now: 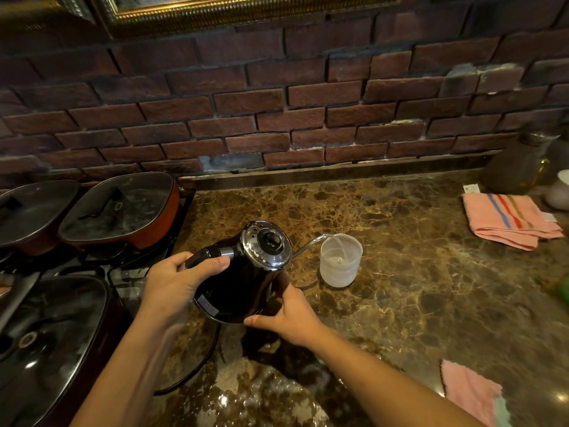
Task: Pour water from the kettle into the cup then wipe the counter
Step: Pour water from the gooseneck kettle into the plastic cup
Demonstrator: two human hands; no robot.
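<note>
Pouring underway: water runs from the kettle [243,282] into the cup [340,260].
Left hand [175,282] wraps the handle, right hand [288,315] cups the base; cup just beyond the right hand. Next, probably: level off, then reach the cloth [511,220] far right.

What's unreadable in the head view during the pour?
- Kettle fill level: opaque black body.
- Right hand fingers: hidden behind the kettle base.
- Near cloth: cut off by the bottom edge.
- Jars at far right: dark, blurred, cut by the edge.
- Cup level: frosted wall, only roughly visible.
</note>
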